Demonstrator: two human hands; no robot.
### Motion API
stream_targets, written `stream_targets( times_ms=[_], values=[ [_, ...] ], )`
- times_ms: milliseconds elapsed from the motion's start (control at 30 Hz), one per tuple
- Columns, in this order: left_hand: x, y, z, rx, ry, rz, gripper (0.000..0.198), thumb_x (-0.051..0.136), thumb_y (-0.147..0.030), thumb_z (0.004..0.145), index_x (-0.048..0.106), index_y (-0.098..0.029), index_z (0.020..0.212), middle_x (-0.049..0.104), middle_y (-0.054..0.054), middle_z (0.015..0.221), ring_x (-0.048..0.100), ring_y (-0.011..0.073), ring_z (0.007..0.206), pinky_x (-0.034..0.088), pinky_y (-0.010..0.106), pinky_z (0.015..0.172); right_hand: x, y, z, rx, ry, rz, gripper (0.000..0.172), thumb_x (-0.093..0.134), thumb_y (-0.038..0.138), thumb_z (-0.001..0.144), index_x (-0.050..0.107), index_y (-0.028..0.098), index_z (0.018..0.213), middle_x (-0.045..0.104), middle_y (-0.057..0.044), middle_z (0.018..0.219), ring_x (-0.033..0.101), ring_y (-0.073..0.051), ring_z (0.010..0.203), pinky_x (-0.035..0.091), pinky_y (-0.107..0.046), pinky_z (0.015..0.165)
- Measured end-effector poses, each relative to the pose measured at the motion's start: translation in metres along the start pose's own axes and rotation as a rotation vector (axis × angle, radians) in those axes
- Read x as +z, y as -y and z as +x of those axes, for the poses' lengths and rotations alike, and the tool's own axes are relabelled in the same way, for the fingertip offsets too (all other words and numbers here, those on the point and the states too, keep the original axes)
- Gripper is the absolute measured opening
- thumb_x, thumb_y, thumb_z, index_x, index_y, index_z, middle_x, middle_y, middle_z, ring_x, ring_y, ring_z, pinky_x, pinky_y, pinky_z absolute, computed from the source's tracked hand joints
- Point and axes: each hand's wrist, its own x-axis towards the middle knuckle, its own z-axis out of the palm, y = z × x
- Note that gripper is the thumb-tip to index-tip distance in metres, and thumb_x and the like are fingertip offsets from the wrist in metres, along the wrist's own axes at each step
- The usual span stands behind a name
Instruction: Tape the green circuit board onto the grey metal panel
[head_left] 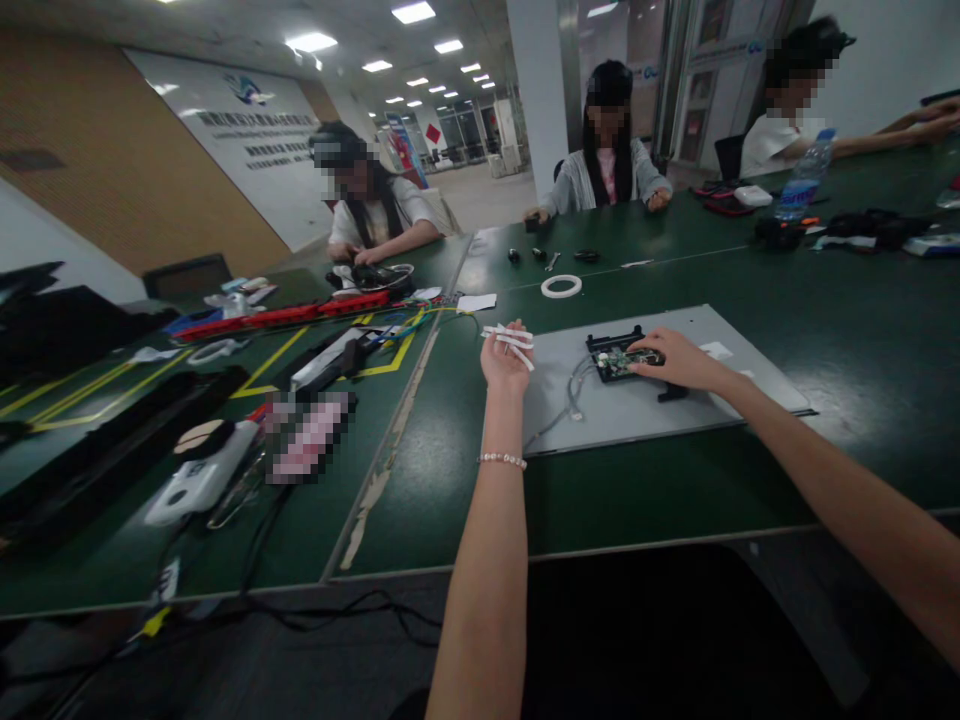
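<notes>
My left hand (pixel 507 365) is turned palm up at the left edge of a grey panel (pixel 637 420). Several narrow white strips (pixel 517 342) lie across its curled fingers. Over the panel, my right hand (pixel 679 358) grips the right end of a green circuit board (pixel 619 362) with thumb and fingers. The board is at a black plastic bracket (pixel 604 342), whose arms stick out behind and in front. Grey cables (pixel 576 390) run from the board's left side down across the panel. Whether the board is fastened to the bracket, I cannot tell.
A white tape roll (pixel 561 287) lies beyond the panel, near a small wrench (pixel 553 262). On the left are a white power strip (pixel 202 480), a long black tray (pixel 112 450) and red tool-like parts (pixel 300 312). Several people sit around the green table (pixel 862 300).
</notes>
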Motion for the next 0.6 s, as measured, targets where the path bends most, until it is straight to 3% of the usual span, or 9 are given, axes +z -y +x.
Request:
stream_targets(
  times_ms=[433, 600],
  values=[
    [-0.002, 0.001, 0.002, 0.008, -0.002, 0.023, 0.028, 0.047, -0.028, 0.088, 0.062, -0.015, 0.106, 0.070, 0.008, 0.087, 0.067, 0.0153, 0.077, 0.054, 0.023, 0.064, 0.004, 0.003, 0.002, -0.014, -0.074, 0.028, 0.053, 0.046, 0.061, 0.086, 0.061, 0.027, 0.123, 0.054, -0.009, 0.122, 0.054, -0.026, 0.109, 0.046, -0.044, 0.092],
    [-0.003, 0.001, 0.001, 0.019, -0.010, 0.048, 0.027, 0.048, -0.027, 0.087, 0.062, -0.018, 0.108, 0.070, 0.007, 0.089, 0.067, 0.0157, 0.078, 0.054, 0.023, 0.063, -0.008, -0.021, 0.003, 0.100, -0.271, -0.025, 0.058, 0.030, 0.056, 0.093, 0.055, 0.021, 0.132, 0.054, -0.010, 0.129, 0.051, -0.026, 0.118, 0.041, -0.043, 0.102]
  ],
)
